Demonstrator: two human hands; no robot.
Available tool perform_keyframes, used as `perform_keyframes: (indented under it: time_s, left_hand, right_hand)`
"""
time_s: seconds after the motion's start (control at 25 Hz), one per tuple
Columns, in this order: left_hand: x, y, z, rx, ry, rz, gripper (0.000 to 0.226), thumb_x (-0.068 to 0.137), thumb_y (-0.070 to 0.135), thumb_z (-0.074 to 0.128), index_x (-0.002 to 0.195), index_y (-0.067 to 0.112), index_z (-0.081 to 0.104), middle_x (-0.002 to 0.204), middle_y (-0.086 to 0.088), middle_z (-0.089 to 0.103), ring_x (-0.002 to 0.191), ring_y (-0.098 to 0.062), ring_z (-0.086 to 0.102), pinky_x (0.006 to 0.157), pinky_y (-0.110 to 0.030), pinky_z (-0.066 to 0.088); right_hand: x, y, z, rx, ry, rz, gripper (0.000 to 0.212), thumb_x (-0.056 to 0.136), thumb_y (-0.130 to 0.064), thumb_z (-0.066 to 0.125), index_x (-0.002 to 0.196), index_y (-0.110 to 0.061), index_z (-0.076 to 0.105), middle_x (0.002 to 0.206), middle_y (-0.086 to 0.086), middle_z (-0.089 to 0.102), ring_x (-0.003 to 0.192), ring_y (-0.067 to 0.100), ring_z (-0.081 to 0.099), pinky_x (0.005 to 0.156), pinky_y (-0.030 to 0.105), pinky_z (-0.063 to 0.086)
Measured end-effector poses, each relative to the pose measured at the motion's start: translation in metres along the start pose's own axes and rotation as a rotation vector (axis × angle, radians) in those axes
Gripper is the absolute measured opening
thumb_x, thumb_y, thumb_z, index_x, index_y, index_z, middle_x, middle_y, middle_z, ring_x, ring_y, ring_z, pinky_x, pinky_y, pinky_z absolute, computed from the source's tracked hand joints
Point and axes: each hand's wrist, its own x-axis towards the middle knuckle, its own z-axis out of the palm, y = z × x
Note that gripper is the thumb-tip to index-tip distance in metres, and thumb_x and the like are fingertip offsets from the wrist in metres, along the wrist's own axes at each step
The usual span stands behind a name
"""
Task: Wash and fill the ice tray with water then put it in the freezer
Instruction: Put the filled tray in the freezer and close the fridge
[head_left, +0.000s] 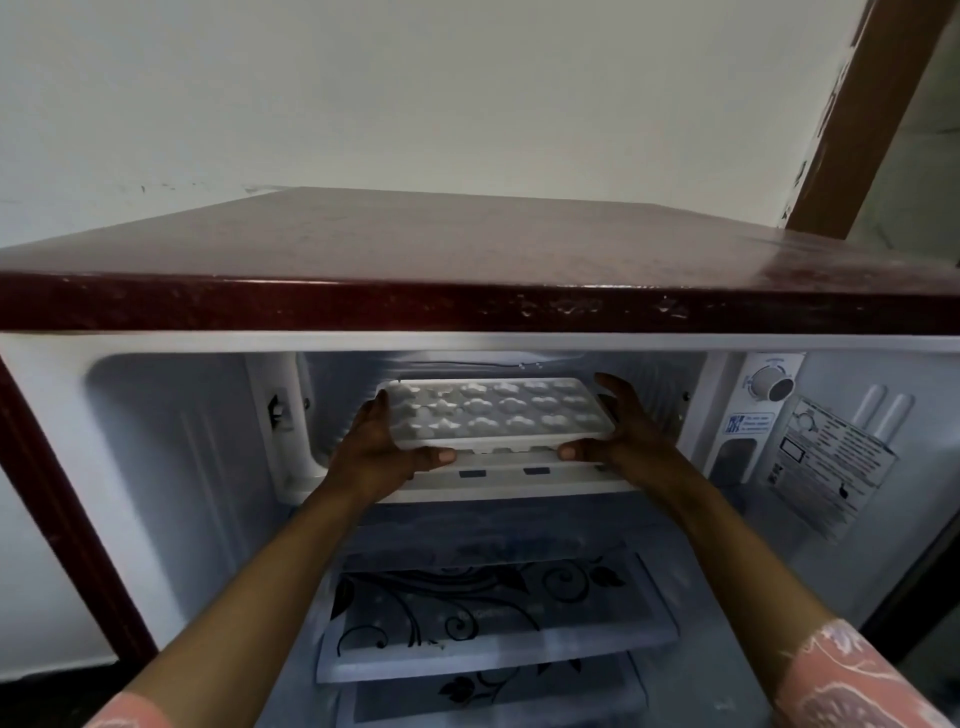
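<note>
- We find the left hand (375, 447) gripping the ice tray's (498, 413) left end, thumb under its near edge.
- The right hand (621, 431) grips the right end likewise.
- The tray sits level at the freezer compartment (670, 384) mouth.

I have a single wide-angle view, worn on the head. It faces forward and slightly down, close to the fridge (467, 244), straight into its freezer compartment (467, 366).

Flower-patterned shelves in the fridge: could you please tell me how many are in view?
2. The upper shelf sits below the ice tray; the lower shelf lies directly beneath it, cut off by the picture's bottom edge. More may be hidden further down.
</note>
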Motion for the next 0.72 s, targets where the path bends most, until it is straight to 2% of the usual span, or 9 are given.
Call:
perform_keyframes:
  time_s: [0.04,0.16,0.2,0.32,0.44,0.52,0.6,0.64,0.72]
  left_hand:
    - [0.003,-0.003,0.001,0.014,0.008,-0.019,0.151,0.018,0.084,0.067,0.147,0.019,0.025,0.150,-0.004,0.033,0.136,-0.022,0.035,0.110,-0.041,0.035]
    - [0.003,-0.003,0.002,0.034,0.012,-0.019,0.149,0.021,0.088,0.064,0.148,0.021,0.024,0.151,-0.004,0.032,0.136,-0.022,0.035,0.111,-0.041,0.033]
    - [0.003,-0.003,0.002,0.044,0.010,-0.011,0.144,0.029,0.086,0.067,0.149,0.021,0.021,0.153,-0.005,0.028,0.138,-0.022,0.032,0.113,-0.040,0.029]
    - [0.001,-0.003,0.003,0.047,0.034,-0.004,0.118,0.062,0.058,0.076,0.151,0.016,0.011,0.157,-0.006,0.014,0.143,-0.023,0.020,0.116,-0.033,0.020]
    - [0.001,-0.006,0.004,0.040,0.080,0.032,0.107,0.067,0.048,0.079,0.150,0.017,0.018,0.154,-0.006,0.023,0.138,-0.023,0.029,0.113,-0.032,0.026]
    - [-0.003,-0.007,0.001,-0.025,0.064,0.071,0.096,0.068,0.042,0.080,0.145,0.019,0.029,0.144,0.000,0.036,0.129,-0.018,0.039,0.107,-0.032,0.033]
    - [-0.009,-0.005,-0.002,-0.120,0.070,0.085,0.103,0.059,0.054,0.080,0.143,0.019,0.032,0.141,0.002,0.039,0.126,-0.018,0.043,0.107,-0.036,0.036]
    - [-0.012,-0.001,-0.003,-0.139,0.091,0.083,0.106,0.062,0.056,0.077,0.146,0.018,0.026,0.148,-0.001,0.033,0.133,-0.021,0.037,0.110,-0.036,0.031]
    - [-0.027,0.002,0.004,0.017,0.173,0.088,0.097,0.081,0.056,0.062,0.151,0.016,0.007,0.159,-0.003,0.007,0.145,-0.018,0.012,0.114,-0.025,0.012]
  right_hand:
    - [0.002,0.001,0.000,-0.005,0.002,0.004,0.093,0.071,-0.011,0.078,0.141,-0.030,0.020,0.123,-0.012,0.036,0.112,0.011,0.042,0.075,0.022,0.047]
    - [0.006,0.007,0.001,-0.028,0.016,0.006,0.094,0.070,-0.017,0.079,0.142,-0.032,0.019,0.127,-0.011,0.035,0.119,0.014,0.041,0.095,0.033,0.044]
    - [0.006,0.008,0.001,-0.031,0.018,0.005,0.096,0.070,-0.018,0.079,0.143,-0.030,0.018,0.130,-0.010,0.036,0.122,0.016,0.041,0.101,0.036,0.041]
    - [0.006,0.009,0.002,-0.018,0.026,0.009,0.098,0.072,-0.017,0.077,0.146,-0.028,0.014,0.146,-0.002,0.032,0.133,0.020,0.035,0.109,0.037,0.034]
    - [0.004,0.010,0.003,-0.003,0.031,0.012,0.100,0.074,-0.017,0.076,0.148,-0.027,0.010,0.153,0.002,0.024,0.138,0.021,0.028,0.112,0.041,0.030]
    - [0.000,0.007,0.005,-0.042,0.064,-0.013,0.098,0.075,-0.020,0.076,0.148,-0.023,0.011,0.154,0.001,0.023,0.139,0.019,0.026,0.114,0.037,0.026]
    - [-0.007,0.003,0.010,-0.127,0.159,-0.059,0.090,0.079,-0.027,0.072,0.148,-0.019,0.015,0.154,0.001,0.023,0.139,0.020,0.026,0.113,0.033,0.024]
    - [-0.011,0.002,0.013,-0.201,0.212,-0.091,0.084,0.082,-0.033,0.068,0.148,-0.018,0.017,0.154,0.002,0.022,0.140,0.021,0.025,0.114,0.032,0.022]
    - [-0.027,0.003,0.022,-0.465,0.264,-0.157,0.078,0.088,-0.052,0.053,0.148,-0.018,0.017,0.157,0.003,0.014,0.142,0.022,0.017,0.113,0.029,0.010]
